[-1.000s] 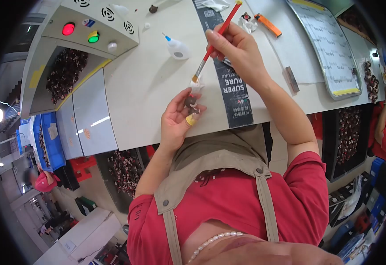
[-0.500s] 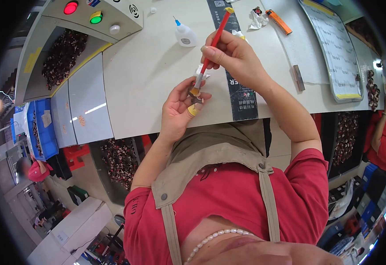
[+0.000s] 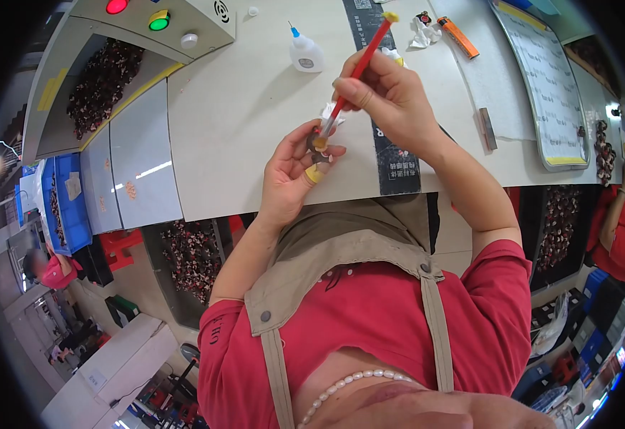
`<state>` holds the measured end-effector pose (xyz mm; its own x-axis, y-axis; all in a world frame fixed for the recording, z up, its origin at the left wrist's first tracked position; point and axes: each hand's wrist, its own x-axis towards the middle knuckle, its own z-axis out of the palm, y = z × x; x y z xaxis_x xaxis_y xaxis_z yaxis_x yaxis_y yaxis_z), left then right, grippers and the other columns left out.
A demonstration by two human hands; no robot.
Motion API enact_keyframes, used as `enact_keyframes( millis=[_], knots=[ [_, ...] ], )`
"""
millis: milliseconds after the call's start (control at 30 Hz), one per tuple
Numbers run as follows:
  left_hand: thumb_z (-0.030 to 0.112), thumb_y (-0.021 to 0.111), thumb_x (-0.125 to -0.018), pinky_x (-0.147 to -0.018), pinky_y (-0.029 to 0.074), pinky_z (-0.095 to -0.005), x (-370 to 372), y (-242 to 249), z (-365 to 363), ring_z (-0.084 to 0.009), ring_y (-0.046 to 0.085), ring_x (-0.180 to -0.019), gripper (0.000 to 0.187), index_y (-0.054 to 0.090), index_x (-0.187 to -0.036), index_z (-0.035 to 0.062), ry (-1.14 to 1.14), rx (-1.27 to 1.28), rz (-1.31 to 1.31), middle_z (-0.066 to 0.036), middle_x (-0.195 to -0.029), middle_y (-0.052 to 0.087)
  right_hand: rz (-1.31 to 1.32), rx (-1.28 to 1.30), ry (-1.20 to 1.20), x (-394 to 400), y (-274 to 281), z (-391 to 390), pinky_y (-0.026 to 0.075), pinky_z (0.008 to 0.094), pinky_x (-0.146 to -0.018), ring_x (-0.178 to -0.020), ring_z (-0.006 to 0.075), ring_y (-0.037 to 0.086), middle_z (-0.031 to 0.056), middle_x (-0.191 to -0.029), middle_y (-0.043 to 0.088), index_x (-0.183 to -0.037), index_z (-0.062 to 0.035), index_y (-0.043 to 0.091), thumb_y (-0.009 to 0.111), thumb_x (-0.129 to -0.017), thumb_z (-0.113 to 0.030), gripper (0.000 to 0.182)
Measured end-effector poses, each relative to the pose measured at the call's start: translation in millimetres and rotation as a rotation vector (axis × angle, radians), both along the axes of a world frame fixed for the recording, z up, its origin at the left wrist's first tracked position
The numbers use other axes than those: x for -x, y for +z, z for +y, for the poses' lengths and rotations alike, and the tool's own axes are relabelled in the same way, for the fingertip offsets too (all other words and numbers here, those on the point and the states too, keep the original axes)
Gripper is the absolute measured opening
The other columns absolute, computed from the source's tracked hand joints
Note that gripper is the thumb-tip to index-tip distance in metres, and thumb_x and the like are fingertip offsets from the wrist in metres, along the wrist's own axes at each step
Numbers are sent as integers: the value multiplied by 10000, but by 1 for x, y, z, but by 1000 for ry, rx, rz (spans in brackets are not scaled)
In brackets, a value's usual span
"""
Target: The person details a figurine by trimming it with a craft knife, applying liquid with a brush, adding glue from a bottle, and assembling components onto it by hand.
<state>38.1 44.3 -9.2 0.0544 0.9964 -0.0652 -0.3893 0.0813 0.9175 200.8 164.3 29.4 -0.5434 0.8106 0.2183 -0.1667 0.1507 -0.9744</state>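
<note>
My right hand (image 3: 392,96) grips a red-handled paintbrush (image 3: 369,53), slanting down toward my other hand, with its bristles low. In my left hand (image 3: 286,179) is a small dark piece (image 3: 319,155), pinched between the fingers and thumb; its exact kind is too small to make out. The bristles touch or lie just over that piece. Yellow tape (image 3: 314,174) wraps the left thumb. Behind the fingers lies a crumpled white tissue (image 3: 334,112). A white squeeze bottle (image 3: 305,56) with a blue needle tip stands farther back on the table.
A black printed strip (image 3: 398,174) runs across the table (image 3: 219,157). To the right are an orange packet-like object (image 3: 459,38), a grey bar (image 3: 487,129) and a framed sheet (image 3: 559,107). At left, a machine housing (image 3: 205,21) shelters many dark pieces (image 3: 105,86). Another person's arm (image 3: 620,214) shows far right.
My right hand and the brush have shifted slightly right and down, and the brush is tilted a little more. The left hand keeps its hold with barely any movement.
</note>
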Motion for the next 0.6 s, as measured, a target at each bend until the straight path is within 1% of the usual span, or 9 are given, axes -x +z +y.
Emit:
enact_keyframes(
  millis=[133,233,267,367,400,500,533,600],
  knots=[
    [51,637,-823,-942,440,-342,-1,1,-1,-243,562,-1070,602,335,-1341,2,4,6,1,-184,-1286,464,100,62,58,-4,6,-1,497,237,-692,-782,95,594,43,-831,595,-953,-16,519,555,-910,-119,117],
    [45,631,-826,-943,438,-343,0,1,-1,-244,562,-1071,597,334,-1343,5,-4,13,8,-181,-1289,464,22,-88,-45,-1,4,-3,482,215,-667,-725,75,586,29,-774,611,-922,6,543,595,-881,-84,112],
    [44,630,-827,-944,437,-344,0,2,-1,-244,561,-1071,596,335,-1344,6,-5,18,4,-179,-1290,463,45,-78,-60,-3,6,-1,481,217,-667,-740,72,585,28,-792,612,-913,2,550,599,-875,-76,100],
    [22,626,-823,-939,440,-343,-1,2,-1,-241,563,-1069,584,346,-1335,17,12,23,-24,-170,-1286,467,35,-38,34,-2,3,-5,478,214,-674,-746,67,581,28,-805,611,-918,1,549,601,-872,-68,97],
    [11,625,-820,-936,442,-342,-1,2,-1,-240,563,-1068,579,352,-1330,22,20,24,-35,-166,-1282,469,33,4,17,-1,6,-6,475,213,-684,-747,69,574,42,-825,613,-917,6,546,596,-867,-38,83],
    [-29,615,-810,-924,449,-337,-1,-2,-3,-242,560,-1071,570,360,-1315,40,77,-7,-40,-155,-1278,468,213,-162,-184,-3,4,-1,475,219,-691,-756,75,571,52,-842,609,-916,10,542,589,-864,-12,74],
    [-37,613,-808,-922,451,-335,-1,-1,-4,-243,559,-1072,570,358,-1312,44,95,-20,-32,-153,-1279,465,240,-132,-191,-4,4,-4,480,234,-690,-769,96,575,74,-852,603,-912,22,524,590,-850,22,90],
    [-52,608,-804,-918,455,-331,0,1,-5,-246,556,-1074,571,356,-1306,53,132,-46,-18,-149,-1281,460,266,-197,-127,-4,9,-12,483,243,-693,-779,110,582,86,-854,601,-904,27,508,587,-845,36,100]
  ],
)
